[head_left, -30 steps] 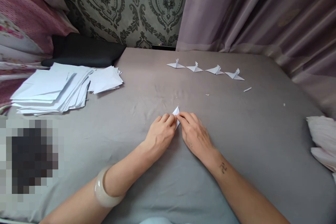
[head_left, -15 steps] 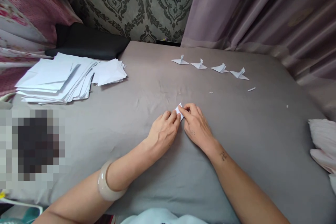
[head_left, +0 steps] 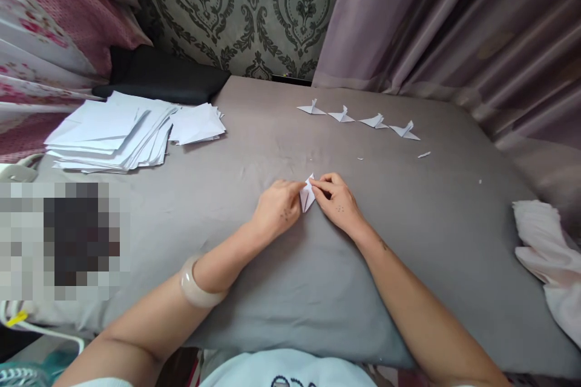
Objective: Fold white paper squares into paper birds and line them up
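White diamond-shaped folded paper (head_left: 309, 193) sat over grey cloth (head_left: 408, 230), between left hand (head_left: 278, 207) and right hand (head_left: 339, 202); I saw both hands' fingers gripping opposite edges, presumably steadying its creases.

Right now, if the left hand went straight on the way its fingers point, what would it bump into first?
The small folded white paper, which the left hand's fingertips appear to touch. Just beyond is the right hand, though exact depth is hard to judge from this one view.
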Available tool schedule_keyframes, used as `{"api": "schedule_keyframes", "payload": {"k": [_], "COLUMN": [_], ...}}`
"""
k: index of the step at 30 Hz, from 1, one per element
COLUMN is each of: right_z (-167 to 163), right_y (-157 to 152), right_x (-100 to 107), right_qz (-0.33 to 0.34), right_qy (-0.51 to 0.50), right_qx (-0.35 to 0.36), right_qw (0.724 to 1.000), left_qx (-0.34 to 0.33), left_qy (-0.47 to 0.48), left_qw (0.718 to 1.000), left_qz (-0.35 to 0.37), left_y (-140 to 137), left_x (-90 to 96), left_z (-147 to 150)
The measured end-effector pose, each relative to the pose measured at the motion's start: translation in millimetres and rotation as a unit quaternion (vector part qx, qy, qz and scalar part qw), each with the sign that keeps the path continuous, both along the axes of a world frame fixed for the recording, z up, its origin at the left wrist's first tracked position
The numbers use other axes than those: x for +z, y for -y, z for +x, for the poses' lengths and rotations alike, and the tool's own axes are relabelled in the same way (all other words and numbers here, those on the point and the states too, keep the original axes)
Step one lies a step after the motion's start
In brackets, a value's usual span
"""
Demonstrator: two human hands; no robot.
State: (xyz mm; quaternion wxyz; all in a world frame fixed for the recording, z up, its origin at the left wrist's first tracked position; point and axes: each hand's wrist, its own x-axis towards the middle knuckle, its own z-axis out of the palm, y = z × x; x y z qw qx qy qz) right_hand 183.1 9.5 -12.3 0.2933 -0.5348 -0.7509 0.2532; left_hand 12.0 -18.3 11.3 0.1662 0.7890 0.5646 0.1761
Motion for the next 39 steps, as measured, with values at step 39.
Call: {"api": "schedule_keyframes", "payload": {"k": [39], "right_z": [2], "right_y": [5], "right_x": [-1], "right_qz": [-0.008], "right_qy": [0.013], "right_qx": [-0.041], "right_qw": [0.999], "left_qx": [-0.034], "left_qy": [0.078], "left_qw": [0.993], "left_qz": [0.078], "left_y": [-8], "left_x": [-18.7], "left_z": [-6]}}
